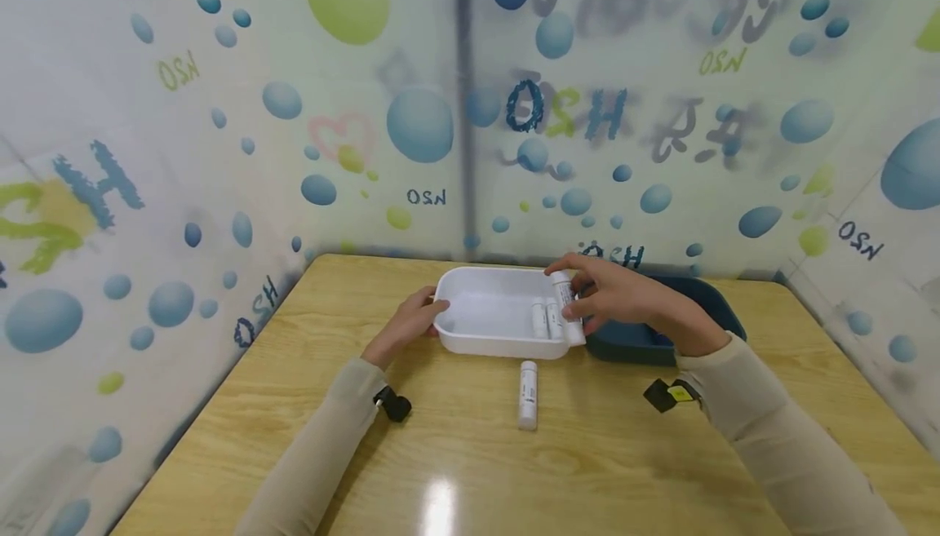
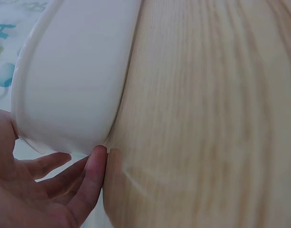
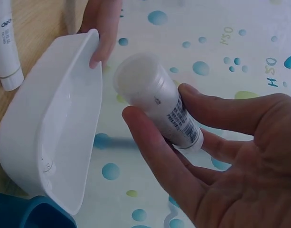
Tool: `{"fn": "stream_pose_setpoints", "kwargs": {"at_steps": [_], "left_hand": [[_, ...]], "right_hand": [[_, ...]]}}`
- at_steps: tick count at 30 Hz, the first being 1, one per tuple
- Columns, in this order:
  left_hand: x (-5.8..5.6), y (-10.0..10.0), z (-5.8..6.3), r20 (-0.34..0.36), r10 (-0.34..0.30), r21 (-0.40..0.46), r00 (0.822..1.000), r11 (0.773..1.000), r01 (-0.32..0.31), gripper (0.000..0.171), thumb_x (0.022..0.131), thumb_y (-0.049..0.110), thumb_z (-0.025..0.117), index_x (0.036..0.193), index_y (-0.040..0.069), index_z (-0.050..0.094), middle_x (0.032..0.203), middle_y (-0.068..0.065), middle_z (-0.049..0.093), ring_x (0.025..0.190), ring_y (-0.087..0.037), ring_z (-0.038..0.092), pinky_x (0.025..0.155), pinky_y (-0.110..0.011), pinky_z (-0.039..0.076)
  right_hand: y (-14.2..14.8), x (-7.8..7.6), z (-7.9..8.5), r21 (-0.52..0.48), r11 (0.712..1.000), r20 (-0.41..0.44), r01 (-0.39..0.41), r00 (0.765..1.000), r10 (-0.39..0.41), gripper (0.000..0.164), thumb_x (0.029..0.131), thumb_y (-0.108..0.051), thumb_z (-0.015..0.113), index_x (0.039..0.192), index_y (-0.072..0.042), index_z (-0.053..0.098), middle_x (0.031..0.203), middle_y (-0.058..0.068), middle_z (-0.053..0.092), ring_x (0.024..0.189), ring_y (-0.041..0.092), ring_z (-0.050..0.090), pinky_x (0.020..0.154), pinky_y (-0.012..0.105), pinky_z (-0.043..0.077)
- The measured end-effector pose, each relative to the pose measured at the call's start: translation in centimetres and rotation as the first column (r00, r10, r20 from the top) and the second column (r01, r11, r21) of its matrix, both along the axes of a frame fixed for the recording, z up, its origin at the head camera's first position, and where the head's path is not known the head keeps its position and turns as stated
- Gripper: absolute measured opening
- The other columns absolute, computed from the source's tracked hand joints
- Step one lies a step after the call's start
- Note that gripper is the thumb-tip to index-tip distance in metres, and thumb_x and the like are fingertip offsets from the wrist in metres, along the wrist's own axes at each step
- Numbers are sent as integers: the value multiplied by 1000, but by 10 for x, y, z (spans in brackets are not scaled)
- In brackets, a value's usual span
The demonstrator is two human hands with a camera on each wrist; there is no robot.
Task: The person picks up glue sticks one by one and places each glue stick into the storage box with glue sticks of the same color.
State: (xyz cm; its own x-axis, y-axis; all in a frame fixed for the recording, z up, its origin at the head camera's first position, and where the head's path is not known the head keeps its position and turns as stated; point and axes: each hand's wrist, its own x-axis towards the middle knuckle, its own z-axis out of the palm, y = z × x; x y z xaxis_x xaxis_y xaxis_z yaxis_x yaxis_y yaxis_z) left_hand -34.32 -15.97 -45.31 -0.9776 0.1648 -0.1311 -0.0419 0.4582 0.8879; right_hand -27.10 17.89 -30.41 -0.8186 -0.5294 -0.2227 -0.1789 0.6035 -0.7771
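At its left end, the white plastic tray point(image 1: 492, 347) is gripped by my left hand point(image 1: 410, 322), thumb over the rim and fingers against the outer wall. The left wrist view shows the fingertips point(image 2: 97, 154) low by the tray's base. My right hand point(image 1: 617, 295) pinches a white glue stick point(image 3: 157, 99) with a printed label and barcode, held tilted over the tray's right end. Inside the tray, two similar glue sticks point(image 1: 539, 320) lie side by side near the right. Another glue stick point(image 1: 528, 396) lies on the table in front of the tray.
A dark blue tray point(image 1: 631, 354) stands right of the white one, partly behind my right hand and forearm. The wooden table point(image 1: 294, 446) ends at the back against a patterned curtain point(image 1: 411, 226). Both wrists wear small black devices point(image 1: 396, 405).
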Motion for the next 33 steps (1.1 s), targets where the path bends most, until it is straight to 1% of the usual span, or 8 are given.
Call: {"fn": "stream_pose_setpoints", "kwargs": {"at_steps": [3,7,10,17,20,25,29,33], "left_hand": [[0,0,-1,4,1,1,1000,1000,-1,53,106,33,53,153,8,45,139,-23,60,104,-25,66,75,-25,57],[0,1,-3,5,3,2,1000,1000,-3,53,106,32,53,152,8,46,139,-23,60,102,-24,65,74,-24,56],[-1,2,-2,-1,3,8,1000,1000,-3,53,106,32,53,152,7,46,140,-23,60,101,-24,65,72,-24,55],[-1,2,-1,-10,-7,14,1000,1000,7,51,107,30,52,151,5,46,139,-25,60,103,-25,66,74,-25,58],[-1,1,-1,-10,-12,13,1000,1000,12,49,107,29,53,149,5,48,139,-25,60,103,-25,66,75,-26,59],[-1,0,-4,-2,-16,5,1000,1000,16,49,107,30,53,148,4,49,140,-24,60,101,-24,66,74,-26,58],[0,1,-2,-3,-11,3,1000,1000,11,50,106,31,54,149,6,49,136,-24,62,98,-23,66,72,-24,56],[0,0,1,-2,-3,4,1000,1000,3,50,106,31,54,149,6,49,135,-24,62,99,-23,66,72,-24,56]], "right_hand": [[-4,-5,2,-2,1000,-14,-3,1000,3,61,101,-7,65,154,-8,35,136,31,55,111,34,67,82,42,64],[-9,-14,6,15,1000,-26,-2,1000,2,61,101,-7,65,154,-5,34,137,33,54,112,37,67,82,43,64],[-13,-22,10,36,999,-27,24,999,-23,62,101,-8,65,154,-7,34,137,31,55,115,38,66,83,44,64],[-20,-40,15,26,999,-33,33,999,-32,62,100,-4,65,155,-6,36,133,31,54,115,42,64,83,46,64],[-21,-47,15,25,999,-20,45,999,-44,61,100,-4,65,153,-7,36,133,30,54,116,41,64,82,44,64],[-24,-58,14,23,998,10,64,998,-64,58,100,-4,64,151,-7,35,130,29,56,112,38,65,86,46,63],[-28,-66,13,11,997,32,71,997,-71,57,101,-4,63,150,-7,34,127,29,56,110,38,65,90,50,61],[-36,-76,14,28,997,42,71,996,-72,55,101,-5,63,149,-7,34,128,27,57,111,38,65,91,49,61]]}}
